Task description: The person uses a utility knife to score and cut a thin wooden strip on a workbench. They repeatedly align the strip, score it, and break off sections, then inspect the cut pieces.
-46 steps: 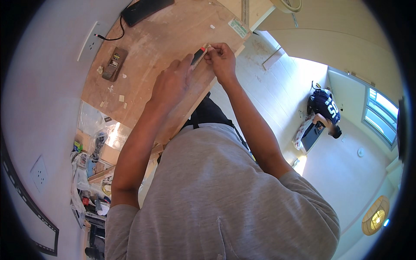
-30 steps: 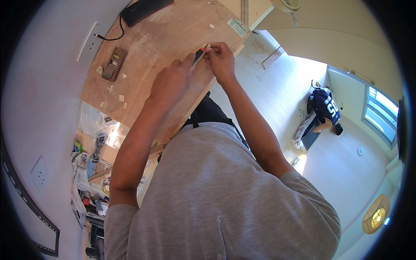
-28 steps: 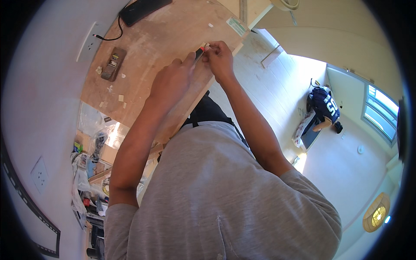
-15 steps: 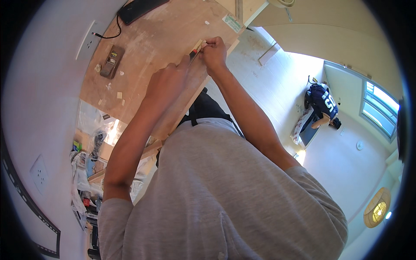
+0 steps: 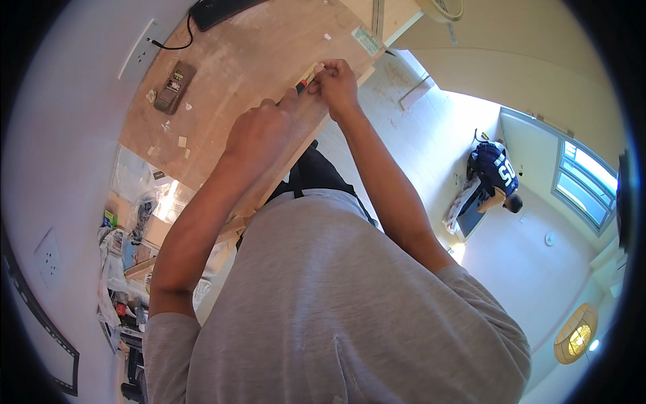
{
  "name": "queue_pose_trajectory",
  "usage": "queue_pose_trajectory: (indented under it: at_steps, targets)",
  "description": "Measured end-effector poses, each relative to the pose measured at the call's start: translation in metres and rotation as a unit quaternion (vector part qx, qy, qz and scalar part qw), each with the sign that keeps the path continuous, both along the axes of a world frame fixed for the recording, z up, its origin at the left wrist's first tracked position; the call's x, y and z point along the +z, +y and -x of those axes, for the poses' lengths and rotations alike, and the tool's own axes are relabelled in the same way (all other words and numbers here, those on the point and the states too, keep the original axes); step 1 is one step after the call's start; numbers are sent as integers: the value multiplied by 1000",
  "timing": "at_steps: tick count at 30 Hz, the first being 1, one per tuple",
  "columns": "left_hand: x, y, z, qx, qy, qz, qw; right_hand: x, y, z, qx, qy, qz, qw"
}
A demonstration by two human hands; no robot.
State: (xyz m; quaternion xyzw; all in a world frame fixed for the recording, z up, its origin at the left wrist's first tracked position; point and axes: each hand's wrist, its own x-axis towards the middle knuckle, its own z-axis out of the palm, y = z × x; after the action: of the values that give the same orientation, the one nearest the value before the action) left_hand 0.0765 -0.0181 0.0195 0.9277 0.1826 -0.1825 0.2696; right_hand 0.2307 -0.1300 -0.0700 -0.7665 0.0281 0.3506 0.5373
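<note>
Item 1: tool [image 5: 301,86], black and red, slim and straight-bodied. It is lying over the table [image 5: 229,74], close to its near edge; its long axis is running slantwise, roughly along that edge, its far end aiming up and right, toward the right hand.
Item 2: pale strip [image 5: 311,71], narrow, wood-coloured, sitting just beyond the red part and sharing the same slant (its exact end is hiding behind fingers).
Item 3: left hand [image 5: 261,129], curling narrow around the tool, its forefinger stretching along it.
Item 4: right hand [image 5: 336,84], pinching the strip between bent fingertips.
Item 5: table, flat brown wood, its surface showing scuffs and whitish smears.
Item 6: plane [image 5: 175,87], a brown block with rounded corners, resting well apart from both hands, toward the wall.
Item 7: chips [image 5: 182,142], small, pale and squarish, scattering below the plane.
Item 8: cable [image 5: 176,48], thin and black, curving beside a smooth dark slab [image 5: 225,9].
Item 9: sticker [image 5: 366,42], green and white, oblong, lying at the far corner.
</note>
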Motion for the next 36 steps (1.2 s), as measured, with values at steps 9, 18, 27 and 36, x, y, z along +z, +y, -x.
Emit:
queue_pose_trajectory:
  at_steps: [9,18,27,36]
  targets:
    - [-2,1,5,2,-10,4,1000,-17,14,0,-63,-22,0,998]
    - [3,5,-5,6,-46,-11,999,-13,12,-9,-51,-70,15,996]
    - [-9,10,-37,-1,-48,-11,999,-19,15,-43,-13,-65,0,998]
    - [-15,10,-23,-13,-62,-23,998,-58,24,-44,-24,-158,94,983]
